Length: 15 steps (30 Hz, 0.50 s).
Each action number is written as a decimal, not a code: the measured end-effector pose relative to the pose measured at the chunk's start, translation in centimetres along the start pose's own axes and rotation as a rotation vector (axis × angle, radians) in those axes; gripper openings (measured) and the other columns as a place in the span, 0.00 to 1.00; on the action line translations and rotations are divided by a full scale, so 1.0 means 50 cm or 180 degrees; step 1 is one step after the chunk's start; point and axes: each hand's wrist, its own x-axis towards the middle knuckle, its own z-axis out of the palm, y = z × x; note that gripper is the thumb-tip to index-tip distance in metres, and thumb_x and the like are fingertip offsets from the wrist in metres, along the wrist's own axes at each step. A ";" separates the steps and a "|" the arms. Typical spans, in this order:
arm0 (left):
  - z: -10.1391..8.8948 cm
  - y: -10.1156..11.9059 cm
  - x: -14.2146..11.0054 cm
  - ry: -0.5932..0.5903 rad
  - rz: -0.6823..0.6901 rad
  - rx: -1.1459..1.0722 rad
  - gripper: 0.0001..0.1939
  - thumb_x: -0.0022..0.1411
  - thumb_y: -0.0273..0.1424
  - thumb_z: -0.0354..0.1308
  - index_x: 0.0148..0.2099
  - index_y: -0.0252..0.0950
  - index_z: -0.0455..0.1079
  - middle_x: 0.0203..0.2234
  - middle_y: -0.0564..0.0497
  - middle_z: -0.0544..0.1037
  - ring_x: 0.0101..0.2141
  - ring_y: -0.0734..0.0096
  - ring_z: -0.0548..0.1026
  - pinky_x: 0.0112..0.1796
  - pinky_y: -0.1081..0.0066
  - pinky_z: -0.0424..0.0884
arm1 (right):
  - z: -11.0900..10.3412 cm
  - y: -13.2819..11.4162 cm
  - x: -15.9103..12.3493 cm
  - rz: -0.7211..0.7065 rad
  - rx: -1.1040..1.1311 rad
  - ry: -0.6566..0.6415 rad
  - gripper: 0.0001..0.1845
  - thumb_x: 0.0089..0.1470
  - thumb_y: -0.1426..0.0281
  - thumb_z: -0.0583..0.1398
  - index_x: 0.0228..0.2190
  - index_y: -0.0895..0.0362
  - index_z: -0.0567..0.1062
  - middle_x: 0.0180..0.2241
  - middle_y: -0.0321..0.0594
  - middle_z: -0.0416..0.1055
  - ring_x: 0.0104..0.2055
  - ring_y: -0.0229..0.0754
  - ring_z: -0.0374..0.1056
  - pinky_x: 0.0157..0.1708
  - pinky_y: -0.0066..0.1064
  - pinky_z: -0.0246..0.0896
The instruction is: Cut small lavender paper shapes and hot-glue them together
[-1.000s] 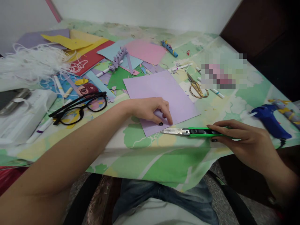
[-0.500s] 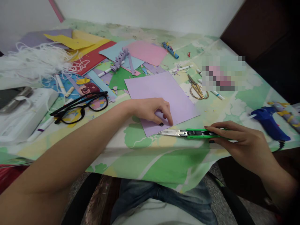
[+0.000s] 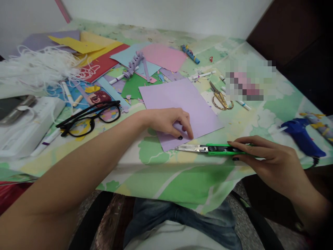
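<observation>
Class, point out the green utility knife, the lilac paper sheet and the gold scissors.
green utility knife (image 3: 223, 149), head view, green handle.
lilac paper sheet (image 3: 179, 99), head view, bare middle.
gold scissors (image 3: 221, 101), head view, finger loops.

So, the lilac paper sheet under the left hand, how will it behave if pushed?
The paper sheet looks thin and flat, so probably light and floppy. It lies on a smooth tablecloth, so it may slide easily. The left hand pressing its near corner likely keeps it steady.
</observation>
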 end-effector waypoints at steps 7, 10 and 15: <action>0.000 0.000 0.000 0.0002 0.0036 0.0027 0.15 0.56 0.23 0.60 0.45 0.40 0.79 0.34 0.48 0.76 0.38 0.68 0.70 0.44 0.72 0.64 | 0.000 -0.004 0.003 -0.0006 -0.0004 -0.0007 0.13 0.56 0.70 0.61 0.42 0.59 0.80 0.41 0.45 0.75 0.37 0.42 0.74 0.32 0.29 0.69; 0.000 -0.002 0.000 0.0006 0.0073 0.0014 0.14 0.57 0.23 0.60 0.45 0.39 0.79 0.35 0.48 0.76 0.39 0.68 0.70 0.44 0.72 0.64 | -0.001 -0.006 0.004 -0.0035 -0.0013 -0.0006 0.12 0.56 0.71 0.61 0.42 0.60 0.80 0.41 0.45 0.75 0.36 0.41 0.74 0.31 0.28 0.69; 0.002 -0.004 0.000 0.0032 0.0070 0.0010 0.14 0.57 0.24 0.60 0.44 0.40 0.79 0.35 0.48 0.76 0.39 0.68 0.70 0.44 0.73 0.64 | -0.001 -0.005 0.001 -0.0060 -0.0069 -0.0013 0.13 0.56 0.69 0.61 0.43 0.58 0.80 0.41 0.45 0.75 0.36 0.43 0.74 0.31 0.30 0.69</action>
